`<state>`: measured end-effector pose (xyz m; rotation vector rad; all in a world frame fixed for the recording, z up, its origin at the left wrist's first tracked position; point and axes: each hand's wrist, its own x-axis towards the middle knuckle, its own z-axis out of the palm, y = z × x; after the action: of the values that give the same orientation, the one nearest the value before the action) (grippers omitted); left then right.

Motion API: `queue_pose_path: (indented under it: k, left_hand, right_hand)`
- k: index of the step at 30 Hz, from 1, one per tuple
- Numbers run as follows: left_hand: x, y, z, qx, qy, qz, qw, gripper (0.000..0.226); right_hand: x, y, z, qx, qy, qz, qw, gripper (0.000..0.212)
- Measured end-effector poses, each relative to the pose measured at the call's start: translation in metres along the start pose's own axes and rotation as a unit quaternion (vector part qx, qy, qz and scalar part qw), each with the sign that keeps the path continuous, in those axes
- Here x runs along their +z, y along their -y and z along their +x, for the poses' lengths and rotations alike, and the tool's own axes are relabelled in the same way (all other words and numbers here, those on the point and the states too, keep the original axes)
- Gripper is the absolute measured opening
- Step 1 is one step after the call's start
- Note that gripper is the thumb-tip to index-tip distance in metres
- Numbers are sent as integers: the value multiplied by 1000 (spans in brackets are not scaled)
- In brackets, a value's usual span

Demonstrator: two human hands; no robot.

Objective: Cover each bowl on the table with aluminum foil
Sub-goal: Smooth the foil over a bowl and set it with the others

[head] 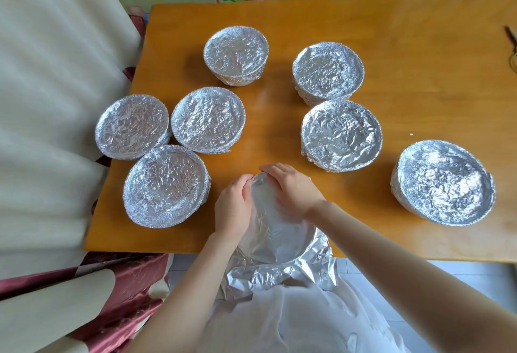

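Down at six o'clock, on the table edge: foil-draped bowl, foil loose below (crumpled skirt). Wrists bent inward, left hand and right hand curled, pinching foil at twelve o'clock rim. Beyond, nine through three: seven wrapped bowls.

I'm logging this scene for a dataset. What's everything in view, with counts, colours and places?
table: 1, orange-brown, central
foil-covered bowls: 7, silver, on table; three clustered left, one far centre, two right of centre, one rightmost
unfinished bowl: 1, colour hidden by foil, near table edge
foil sheet: 1, silver, draped over that bowl, loose nearside
dark object: 1, table's right edge, unidentifiable
cream cloth: 1, left of table
left hand: 1, pinches foil sheet at bowl's far rim
right hand: 1, grips same rim
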<state>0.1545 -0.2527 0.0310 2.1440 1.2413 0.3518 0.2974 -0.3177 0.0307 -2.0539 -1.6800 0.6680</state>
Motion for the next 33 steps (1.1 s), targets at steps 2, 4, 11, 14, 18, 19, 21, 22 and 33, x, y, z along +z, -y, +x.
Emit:
queue_pose_path:
  k: [2,4,11,14,18,19,21,22,33]
  left_hand:
    - [1,0,0,-2,-1,3,1000,24]
    - [1,0,-1,-1,-3,3,1000,24]
    - [-1,-1,-3,0,-2,-9,1000,26]
    - [0,-1,-3,3,-1,-6,1000,26]
    - [0,-2,-4,0,-9,-1,1000,27]
    - [0,-2,-4,0,-8,1,1000,27]
    - [0,-2,-5,-1,-10,-1,1000,27]
    - [0,-2,-5,-1,-12,-3,1000,27]
    - [0,-2,-7,-64,-48,-35,996,34]
  right_hand:
    - [1,3,2,17,3,2,1000,38]
    - [2,5,5,36,-8,15,999,31]
    - [2,6,11,84,0,46,995,26]
    - [-2,0,7,114,-6,97,989,27]
    - [-3,-9,1,187,-44,171,967,32]
    - [-2,-9,1,190,-41,169,966,35]
    - [-1,-8,1,191,-36,166,967,42]
    - [-1,-8,2,191,-35,164,967,43]
    - [-2,-11,-11,159,-73,126,976,30]
